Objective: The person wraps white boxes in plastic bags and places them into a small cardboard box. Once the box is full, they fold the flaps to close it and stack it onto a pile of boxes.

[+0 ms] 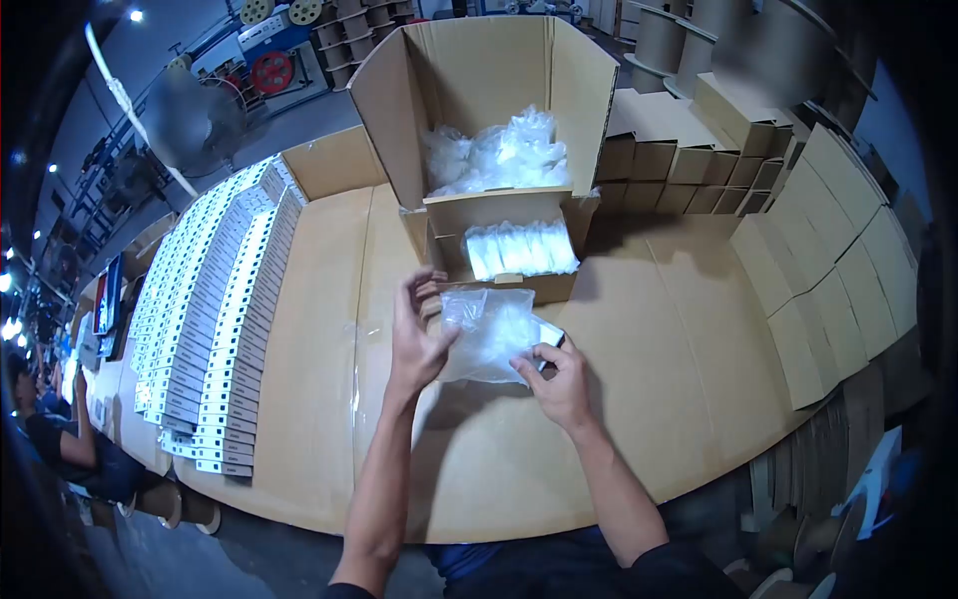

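Note:
A clear plastic bag (486, 334) is spread out between my hands, above the cardboard-covered table. My right hand (562, 384) pinches the bag's right side together with a small white box (548, 333), which partly shows behind the fingers. On the bag's left edge lies the thumb of my left hand (419, 339); its other fingers are apart and raised. Just beyond the bag stands an open carton (539, 291) holding a row of white, plastic-wrapped packs (521, 250).
Behind that carton is a taller open box (484, 70) with loose clear bags (509, 150). Long stacks of white boxes (215, 329) line the left side. Brown cartons (823, 260) are stacked at the right. A person (80, 439) sits at far left.

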Available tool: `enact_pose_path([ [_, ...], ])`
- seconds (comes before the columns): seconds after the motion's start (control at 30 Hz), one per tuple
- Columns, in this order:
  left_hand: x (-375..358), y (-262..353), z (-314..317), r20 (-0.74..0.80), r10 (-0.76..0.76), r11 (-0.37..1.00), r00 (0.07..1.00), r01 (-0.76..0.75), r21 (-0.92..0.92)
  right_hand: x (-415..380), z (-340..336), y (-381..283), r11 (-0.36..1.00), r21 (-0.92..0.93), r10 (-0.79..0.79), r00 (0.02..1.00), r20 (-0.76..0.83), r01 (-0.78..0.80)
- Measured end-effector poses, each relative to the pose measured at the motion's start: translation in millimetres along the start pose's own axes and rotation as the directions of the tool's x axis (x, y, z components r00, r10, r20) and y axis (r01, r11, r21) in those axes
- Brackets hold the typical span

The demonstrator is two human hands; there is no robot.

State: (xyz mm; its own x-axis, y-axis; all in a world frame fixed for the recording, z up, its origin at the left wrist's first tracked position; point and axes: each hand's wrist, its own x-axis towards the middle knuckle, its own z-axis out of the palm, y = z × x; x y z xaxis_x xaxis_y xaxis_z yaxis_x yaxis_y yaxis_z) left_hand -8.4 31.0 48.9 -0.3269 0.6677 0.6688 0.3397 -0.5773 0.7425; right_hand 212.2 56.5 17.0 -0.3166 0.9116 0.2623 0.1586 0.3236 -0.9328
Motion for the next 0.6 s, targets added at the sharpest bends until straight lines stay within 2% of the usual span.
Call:
enact_pose_path([
  [0.07, -18.6, 7.9, 4.8, 0.080, -0.257, 0.965, 0.963, 0.260, -0.033, 1.2, -0.8, -3.0, 0.999, -0.042, -0.034, 0.999, -0.020, 0.033],
  [0.13, -32.2, 15.2, 4.9, 0.153, -0.500, 0.859, 0.852, 0.510, -0.037, 0.2, -0.5, -1.9, 0.987, -0.142, -0.074, 0.997, 0.027, 0.077],
  [0.2, -34.0, 11.2, 2.7, 0.167, -0.506, 0.853, 0.846, 0.519, -0.048, -1.7, -0.4, -4.6, 0.972, -0.200, -0.108, 0.992, 0.072, 0.120],
  [0.27, -29.1, 11.6, 3.5, 0.210, -0.499, 0.850, 0.841, 0.522, -0.070, 4.8, -9.6, -9.2, 0.978, -0.113, -0.169, 0.984, 0.050, 0.174],
  [0.3, -32.7, 4.4, 5.1, 0.182, -0.426, 0.888, 0.886, 0.448, -0.102, 7.0, -16.9, -8.7, 0.978, -0.071, -0.194, 0.980, 0.035, 0.196],
  [0.33, -37.7, 0.7, 3.5, 0.186, -0.425, 0.892, 0.886, 0.445, -0.080, 17.2, -26.7, 2.1, 0.983, 0.165, -0.086, 0.996, 0.022, 0.082],
  [0.4, -41.8, -7.8, 2.6, 0.207, -0.410, 0.903, 0.888, 0.427, -0.045, 36.3, -41.0, 10.4, 0.969, 0.171, -0.158, 0.981, -0.117, 0.177],
  [0.5, -47.6, -14.1, 5.0, 0.233, -0.344, 0.930, 0.910, 0.365, -0.051, 58.5, -34.1, -59.9, 0.859, 0.410, -0.249, 0.950, -0.191, 0.308],
  [0.6, -46.2, -11.9, 9.2, 0.231, -0.289, 0.952, 0.929, 0.305, -0.035, 73.4, -20.6, -60.8, 0.862, 0.381, -0.313, 0.942, -0.120, 0.335],
])
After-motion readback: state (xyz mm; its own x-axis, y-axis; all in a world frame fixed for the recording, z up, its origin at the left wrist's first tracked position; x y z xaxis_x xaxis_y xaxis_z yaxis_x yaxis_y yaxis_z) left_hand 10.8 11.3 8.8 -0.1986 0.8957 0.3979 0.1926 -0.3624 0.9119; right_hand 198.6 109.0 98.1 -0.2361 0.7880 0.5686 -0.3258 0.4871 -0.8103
